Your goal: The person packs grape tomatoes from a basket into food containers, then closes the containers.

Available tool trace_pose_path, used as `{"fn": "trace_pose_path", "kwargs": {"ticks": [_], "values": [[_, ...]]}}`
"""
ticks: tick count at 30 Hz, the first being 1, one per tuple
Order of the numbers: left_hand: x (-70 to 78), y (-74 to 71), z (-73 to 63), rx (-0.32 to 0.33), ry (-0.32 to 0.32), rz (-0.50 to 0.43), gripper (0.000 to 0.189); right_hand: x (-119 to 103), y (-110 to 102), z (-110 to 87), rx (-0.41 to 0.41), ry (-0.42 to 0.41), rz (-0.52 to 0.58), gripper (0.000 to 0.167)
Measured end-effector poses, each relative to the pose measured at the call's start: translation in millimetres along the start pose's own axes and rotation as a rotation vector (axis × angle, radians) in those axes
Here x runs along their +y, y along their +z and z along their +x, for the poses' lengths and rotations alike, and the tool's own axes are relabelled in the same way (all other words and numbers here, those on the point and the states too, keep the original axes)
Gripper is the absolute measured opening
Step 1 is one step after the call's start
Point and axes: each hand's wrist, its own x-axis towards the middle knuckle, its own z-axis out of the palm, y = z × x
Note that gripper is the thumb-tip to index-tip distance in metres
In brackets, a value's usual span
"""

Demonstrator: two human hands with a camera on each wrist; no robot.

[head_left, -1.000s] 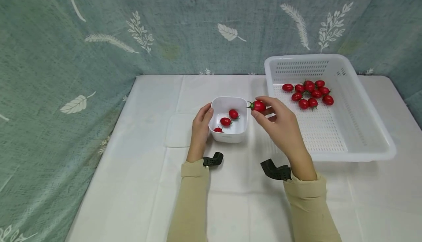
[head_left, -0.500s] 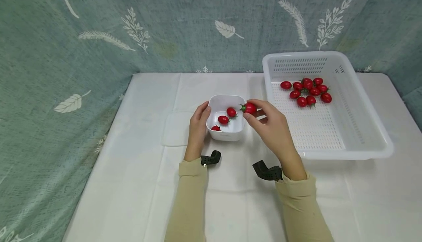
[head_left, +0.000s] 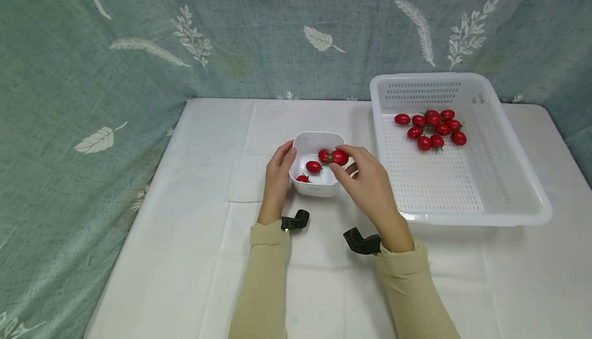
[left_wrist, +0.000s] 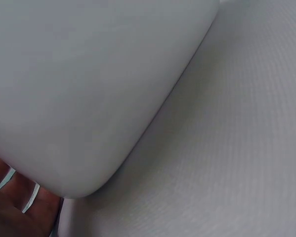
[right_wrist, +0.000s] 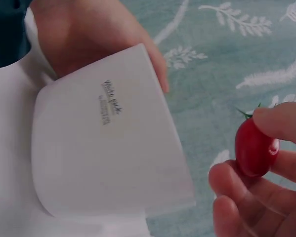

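Note:
My left hand [head_left: 277, 174] holds the left side of a small white square container [head_left: 316, 189], thumb at its rim. Inside lie three cherry tomatoes, one of them a red cherry tomato [head_left: 313, 167] near the middle. Between thumb and fingers, my right hand [head_left: 367, 182] pinches another cherry tomato [right_wrist: 255, 147] with a green stem, over the container's right rim. In the right wrist view, printed writing shows on the container's outer wall [right_wrist: 108, 158]. The left wrist view is mostly filled by the container wall [left_wrist: 88, 94], with some fingers [left_wrist: 21, 197] at its lower left.
A large white perforated basket [head_left: 518, 174] stands on the right, with several cherry tomatoes [head_left: 432, 118] inside. A flat, pale square lid [head_left: 245, 180] lies left of the container on the white-covered table [head_left: 185, 262]. A green leaf-patterned cloth [head_left: 277, 36] hangs behind.
My right hand has moved left with the pinched tomato, from beside the container to over its right rim. The left hand has stayed on the container.

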Motion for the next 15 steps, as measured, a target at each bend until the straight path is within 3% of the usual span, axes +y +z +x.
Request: {"fn": "trace_pose_path", "kwargs": {"ticks": [7, 15], "values": [[-18.1, -3.0, 9.9, 0.016, 0.008, -0.006, 0.041, 0, 14, 1.4, -0.017, -0.039, -0.114, 0.039], [-9.9, -0.8, 6.3, 0.001, 0.001, -0.019, 0.041, 9, 24, 1.0, -0.021, -0.014, -0.147, 0.039]]}}
